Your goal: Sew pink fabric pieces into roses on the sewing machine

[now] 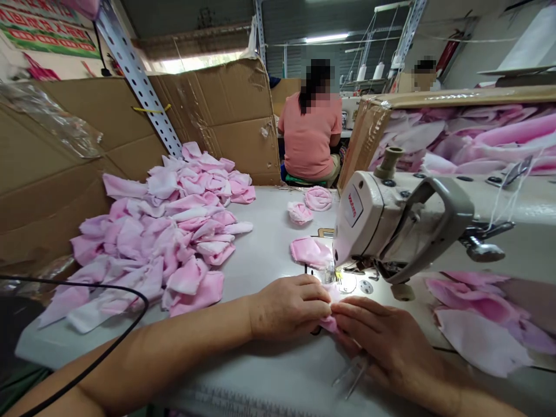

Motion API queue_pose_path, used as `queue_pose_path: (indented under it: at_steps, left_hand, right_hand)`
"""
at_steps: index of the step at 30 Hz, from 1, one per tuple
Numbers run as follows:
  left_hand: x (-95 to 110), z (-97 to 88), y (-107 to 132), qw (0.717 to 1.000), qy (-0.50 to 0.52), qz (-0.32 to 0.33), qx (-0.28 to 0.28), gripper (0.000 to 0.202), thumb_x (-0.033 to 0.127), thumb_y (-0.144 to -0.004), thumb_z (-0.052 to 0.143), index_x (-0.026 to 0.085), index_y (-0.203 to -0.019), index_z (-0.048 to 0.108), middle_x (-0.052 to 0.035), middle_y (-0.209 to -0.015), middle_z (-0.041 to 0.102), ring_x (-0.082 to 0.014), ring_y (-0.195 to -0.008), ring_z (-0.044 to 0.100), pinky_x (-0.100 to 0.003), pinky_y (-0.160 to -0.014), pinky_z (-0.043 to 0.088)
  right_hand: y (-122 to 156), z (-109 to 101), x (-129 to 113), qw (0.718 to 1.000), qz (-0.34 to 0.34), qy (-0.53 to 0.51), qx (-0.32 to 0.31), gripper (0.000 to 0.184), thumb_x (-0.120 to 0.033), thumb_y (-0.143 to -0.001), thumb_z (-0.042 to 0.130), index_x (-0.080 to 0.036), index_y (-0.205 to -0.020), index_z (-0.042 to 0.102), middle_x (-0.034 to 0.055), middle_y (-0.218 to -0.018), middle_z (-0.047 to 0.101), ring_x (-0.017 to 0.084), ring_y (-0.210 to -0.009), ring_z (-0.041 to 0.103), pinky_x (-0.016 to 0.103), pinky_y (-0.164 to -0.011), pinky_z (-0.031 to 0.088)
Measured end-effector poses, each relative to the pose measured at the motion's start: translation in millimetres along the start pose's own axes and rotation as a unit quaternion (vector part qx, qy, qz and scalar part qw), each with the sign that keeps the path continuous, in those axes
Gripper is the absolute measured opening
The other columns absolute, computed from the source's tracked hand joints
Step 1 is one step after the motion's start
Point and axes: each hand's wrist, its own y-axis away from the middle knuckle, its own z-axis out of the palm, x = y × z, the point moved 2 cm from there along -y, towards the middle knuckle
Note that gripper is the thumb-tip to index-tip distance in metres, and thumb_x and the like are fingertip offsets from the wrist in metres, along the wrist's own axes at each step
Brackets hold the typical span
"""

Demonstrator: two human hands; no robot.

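Observation:
My left hand (289, 305) and my right hand (382, 341) meet on the white table (260, 260) in front of the sewing machine (391, 220). Both pinch a small pink fabric piece (330, 323) between their fingertips, just short of the needle and the lit needle plate (347, 282). Another pink piece (310, 252) lies just behind the needle. Two sewn pink rosettes (310, 205) sit further back on the table.
A big heap of pink and white fabric pieces (165, 237) covers the table's left side, backed by cardboard walls (217, 110). More pink pieces (482, 318) lie at the right under the machine arm. A person in an orange shirt (309, 133) sits ahead, back turned. A black cable (87, 289) crosses at the lower left.

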Motion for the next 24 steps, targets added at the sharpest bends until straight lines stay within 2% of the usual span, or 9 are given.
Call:
queue_pose_path:
  at_steps: [3, 6, 9, 11, 13, 16, 19, 21, 24]
  left_hand:
    - [-4.0, -4.9, -0.3, 0.995, 0.079, -0.022, 0.057, 0.014, 0.017, -0.086, 0.049, 0.015, -0.096, 0.058, -0.0101, -0.103, 0.064, -0.0191, -0.098, 0.059, -0.031, -0.092, 0.049]
    - [-23.5, -11.4, -1.5, 0.980, 0.100, -0.102, 0.140, 0.016, 0.017, -0.086, 0.049, 0.015, -0.099, 0.059, -0.0105, -0.103, 0.063, -0.0189, -0.100, 0.058, -0.032, -0.093, 0.048]
    - [-51.8, -13.8, -3.8, 0.972, 0.040, -0.180, 0.143, 0.024, 0.011, -0.080, 0.051, 0.015, -0.102, 0.060, -0.0108, -0.111, 0.061, -0.0231, -0.109, 0.052, -0.039, -0.099, 0.042]
    - [-67.1, -12.9, -5.6, 0.970, 0.044, -0.206, 0.124, 0.021, 0.008, -0.080, 0.048, 0.016, -0.094, 0.061, -0.0090, -0.107, 0.062, -0.0230, -0.105, 0.054, -0.038, -0.095, 0.044]
    - [-75.0, -12.0, -6.4, 0.964, 0.049, -0.228, 0.130, 0.018, 0.008, -0.081, 0.045, 0.016, -0.087, 0.061, -0.0076, -0.098, 0.063, -0.0226, -0.099, 0.056, -0.038, -0.091, 0.046]
    - [-74.0, -11.0, -5.3, 0.946, 0.053, -0.272, 0.169, 0.019, 0.006, -0.082, 0.040, 0.015, -0.088, 0.056, -0.0049, -0.088, 0.060, -0.0177, -0.083, 0.059, -0.031, -0.079, 0.050]
    - [-64.4, -12.3, -2.9, 0.925, 0.061, -0.317, 0.203, 0.026, 0.003, -0.084, 0.027, 0.014, -0.092, 0.050, -0.0002, -0.078, 0.055, -0.0083, -0.056, 0.055, -0.019, -0.055, 0.047]
    - [-55.5, -16.2, -2.0, 0.917, 0.054, -0.327, 0.221, 0.026, 0.004, -0.085, 0.024, 0.015, -0.091, 0.047, 0.0008, -0.075, 0.053, -0.0084, -0.057, 0.055, -0.018, -0.055, 0.047]
    - [-40.7, -23.4, -2.7, 0.917, 0.028, -0.318, 0.238, 0.017, 0.007, -0.078, 0.034, 0.016, -0.087, 0.047, -0.0009, -0.077, 0.053, -0.0130, -0.071, 0.054, -0.025, -0.069, 0.049]
  right_hand:
    - [5.5, 5.9, 3.4, 1.000, 0.006, -0.004, -0.011, 0.032, -0.014, -0.087, 0.044, -0.014, -0.116, 0.058, 0.0088, -0.115, 0.067, 0.023, -0.108, 0.058, 0.036, -0.086, 0.054]
    - [5.1, 6.8, 3.4, 1.000, 0.006, 0.000, -0.013, 0.028, -0.013, -0.087, 0.048, -0.014, -0.112, 0.060, 0.0091, -0.113, 0.067, 0.021, -0.106, 0.059, 0.033, -0.086, 0.054]
    - [1.5, 6.0, 1.5, 1.000, 0.006, 0.003, -0.008, 0.024, -0.014, -0.088, 0.049, -0.014, -0.109, 0.061, 0.0099, -0.111, 0.068, 0.020, -0.104, 0.060, 0.032, -0.086, 0.054]
    - [1.3, 6.6, 1.2, 1.000, 0.013, 0.005, -0.002, 0.022, -0.015, -0.089, 0.049, -0.015, -0.108, 0.061, 0.0094, -0.110, 0.068, 0.020, -0.103, 0.060, 0.032, -0.086, 0.054]
    - [3.7, 8.0, 1.8, 1.000, 0.015, 0.012, 0.002, 0.023, -0.016, -0.089, 0.049, -0.016, -0.109, 0.061, 0.0084, -0.110, 0.068, 0.020, -0.103, 0.061, 0.032, -0.084, 0.055]
    - [8.7, 9.5, 4.2, 0.999, -0.008, 0.033, -0.004, 0.026, -0.017, -0.089, 0.048, -0.018, -0.112, 0.059, 0.0059, -0.113, 0.068, 0.018, -0.105, 0.061, 0.029, -0.084, 0.055]
    - [9.2, 7.3, 6.8, 0.996, -0.066, 0.061, 0.020, 0.028, -0.024, -0.089, 0.046, -0.019, -0.115, 0.058, 0.0041, -0.111, 0.069, 0.017, -0.101, 0.064, 0.026, -0.081, 0.056]
    - [6.7, 5.0, 7.9, 0.989, -0.105, 0.084, 0.056, 0.031, -0.032, -0.093, 0.040, -0.018, -0.114, 0.058, 0.0036, -0.105, 0.071, 0.017, -0.094, 0.067, 0.024, -0.074, 0.058]
    - [2.9, 5.3, 8.6, 0.977, -0.152, 0.119, 0.089, 0.032, -0.032, -0.095, 0.032, -0.020, -0.107, 0.060, 0.0002, -0.096, 0.074, 0.015, -0.083, 0.070, 0.021, -0.064, 0.059]
